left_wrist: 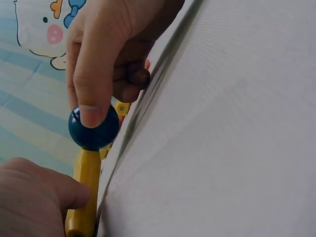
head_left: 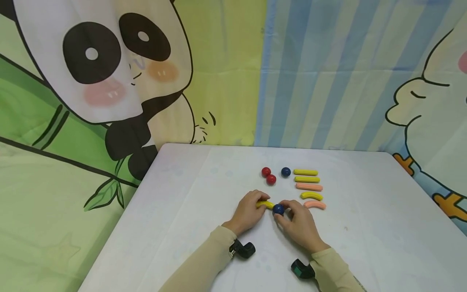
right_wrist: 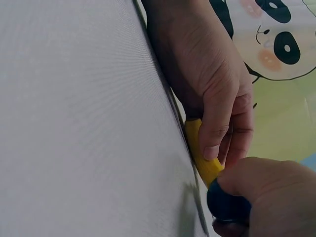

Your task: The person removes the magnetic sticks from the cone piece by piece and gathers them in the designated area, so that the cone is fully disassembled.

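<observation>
My left hand [head_left: 249,211] grips a yellow rod [head_left: 265,204], thumb and fingers on either side of it. A dark blue ball [head_left: 278,209] is pinched between the thumb and fingers of my right hand [head_left: 300,225]. The ball meets the right end of the yellow rod; in the left wrist view the blue ball [left_wrist: 94,133] sits right at the tip of the yellow rod [left_wrist: 84,192]. From the right wrist, the yellow rod [right_wrist: 201,153] shows a slight bend, and the blue ball [right_wrist: 227,202] is partly hidden by the right thumb.
Farther back on the white table [head_left: 182,194] lie two red balls [head_left: 271,179] and another blue ball [head_left: 286,172]. To their right, straight yellow rods [head_left: 305,172], a straight pink rod [head_left: 309,187], a curved yellow rod [head_left: 311,196] and a curved pink rod [head_left: 315,205] form a column.
</observation>
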`<state>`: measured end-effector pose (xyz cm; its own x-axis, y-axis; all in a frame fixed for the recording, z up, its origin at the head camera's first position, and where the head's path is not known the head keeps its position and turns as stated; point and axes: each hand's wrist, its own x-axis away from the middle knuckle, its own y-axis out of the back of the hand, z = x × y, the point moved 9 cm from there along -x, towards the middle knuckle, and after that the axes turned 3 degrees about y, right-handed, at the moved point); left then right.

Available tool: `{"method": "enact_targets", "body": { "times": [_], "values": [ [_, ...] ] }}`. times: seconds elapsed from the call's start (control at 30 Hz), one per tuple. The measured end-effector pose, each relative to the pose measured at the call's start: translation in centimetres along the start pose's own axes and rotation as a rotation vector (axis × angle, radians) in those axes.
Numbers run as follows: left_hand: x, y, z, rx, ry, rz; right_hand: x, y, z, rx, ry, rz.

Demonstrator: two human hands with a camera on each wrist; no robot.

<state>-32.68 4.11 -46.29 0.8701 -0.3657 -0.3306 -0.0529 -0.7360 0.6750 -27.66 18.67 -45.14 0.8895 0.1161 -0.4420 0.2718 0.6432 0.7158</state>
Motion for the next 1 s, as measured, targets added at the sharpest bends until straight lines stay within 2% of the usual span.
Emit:
{"method": "enact_targets", "body": {
  "times": [0.17,0.37,0.5,0.67,0.83,1.0],
  "values": [
    [-0.1,0.7,0.3,-0.103,0.033,-0.065,-0.2,1.0,-0.2,-0.026,-0.05,-0.074],
    [-0.2,0.9,0.1,-0.218,0.043,-0.07,-0.3,0.8,-0.6,-0.043,-0.073,-0.045],
    [-0.1,0.9,0.2,-0.237,0.069,-0.07,-0.3,0.8,-0.5,-0.05,-0.076,-0.034],
    [-0.1,1.2,0.4,-0.231,0.099,-0.092,-0.2,1.3,-0.8,-0.083,-0.124,-0.07],
    [0.1,1.2,0.4,-0.219,0.09,-0.089,-0.7,1.4,-1.3,-0.107,-0.157,-0.081],
    [0.3,1.4,0.7,-0.202,0.096,-0.11,-1.9,0.9,-2.2,-0.102,-0.241,-0.061]
  ]
}}
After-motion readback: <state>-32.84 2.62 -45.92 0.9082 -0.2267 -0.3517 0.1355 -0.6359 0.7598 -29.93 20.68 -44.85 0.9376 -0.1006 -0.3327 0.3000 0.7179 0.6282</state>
